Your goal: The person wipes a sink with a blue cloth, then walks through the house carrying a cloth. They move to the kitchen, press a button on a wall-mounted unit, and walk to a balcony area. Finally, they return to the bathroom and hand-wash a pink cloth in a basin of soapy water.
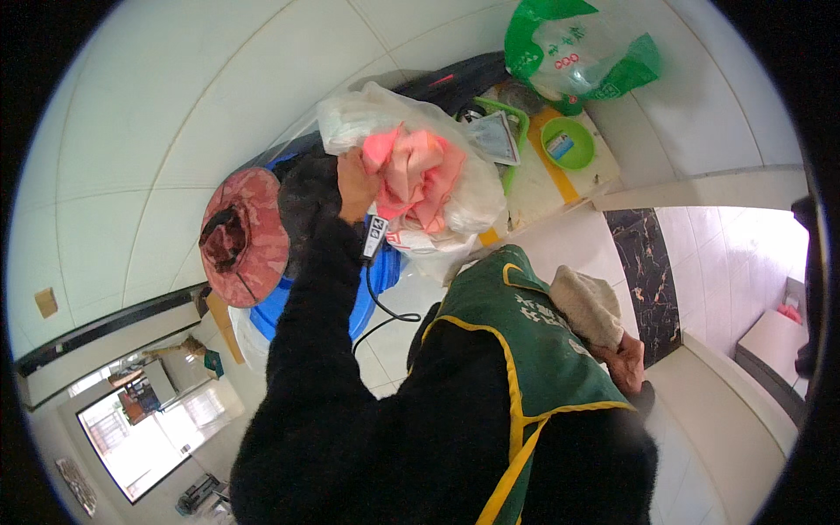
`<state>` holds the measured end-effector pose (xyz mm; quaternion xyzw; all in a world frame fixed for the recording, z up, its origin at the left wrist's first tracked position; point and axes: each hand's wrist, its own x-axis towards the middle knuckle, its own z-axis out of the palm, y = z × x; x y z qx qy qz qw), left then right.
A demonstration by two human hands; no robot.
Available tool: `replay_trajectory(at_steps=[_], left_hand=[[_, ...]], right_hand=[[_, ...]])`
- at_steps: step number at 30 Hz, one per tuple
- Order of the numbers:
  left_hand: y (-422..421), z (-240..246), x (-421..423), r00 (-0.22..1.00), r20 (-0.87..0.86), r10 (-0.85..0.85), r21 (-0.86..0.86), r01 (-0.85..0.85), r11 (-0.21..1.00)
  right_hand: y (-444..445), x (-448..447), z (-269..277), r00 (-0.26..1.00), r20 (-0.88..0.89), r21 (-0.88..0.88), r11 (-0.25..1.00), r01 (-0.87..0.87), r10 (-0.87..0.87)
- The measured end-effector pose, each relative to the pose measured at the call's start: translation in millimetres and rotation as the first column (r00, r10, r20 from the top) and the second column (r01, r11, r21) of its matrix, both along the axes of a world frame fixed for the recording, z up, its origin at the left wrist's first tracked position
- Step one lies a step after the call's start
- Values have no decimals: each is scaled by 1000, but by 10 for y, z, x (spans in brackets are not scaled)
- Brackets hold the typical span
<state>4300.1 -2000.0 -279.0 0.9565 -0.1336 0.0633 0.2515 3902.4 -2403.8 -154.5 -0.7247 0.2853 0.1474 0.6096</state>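
Observation:
My left hand (357, 185) is at the left side of a bunched pink cloth or plastic piece (413, 167), which lies in the opening of a translucent plastic bag (476, 190); its fingertips are hidden by the pink folds. By my left wrist is a small grey device with buttons (374, 237), from which a black cord (394, 317) hangs in a loop. My right hand (627, 367), low at my right side, is closed on a beige cloth (584, 305). The cloth rests against the green apron (538, 354) with yellow edging that I wear.
A pink patterned sun hat (262, 230) lies left of my forearm, over a blue plastic lid or tub (262, 312). To the right stand a green basket (524, 128) and a green bowl (584, 157) holding a small packet. A green-and-white plastic bag (584, 59) is by the tiled wall (295, 85).

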Motion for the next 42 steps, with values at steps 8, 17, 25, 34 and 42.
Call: replay_trajectory(at_steps=[8, 17, 25, 34, 42], left_hand=[[132, -764, -475, 961, 92, -263, 40, 260, 965], [-241, -324, -870, 458, 45, 888, 6, -889, 459], [-980, -443, -2022, 854, 167, 494, 483, -507, 714], [-2590, -329, -2866, 233, -947, -222, -275, -230, 933], [-4080, -19, -2840, 146, -911, -386, -376, 93, 922]], right_hand=[[-104, -362, 57, 992, -56, 16, 993, 119, -117], [-980, -1153, 25, 982, 86, -52, 984, 170, -166], [-1647, -2106, -62, 952, 144, 44, 963, 265, -269], [-1888, -2537, -174, 916, 223, 76, 943, 325, -333], [-2206, -2514, -96, 959, 115, -279, 918, 281, -259]])
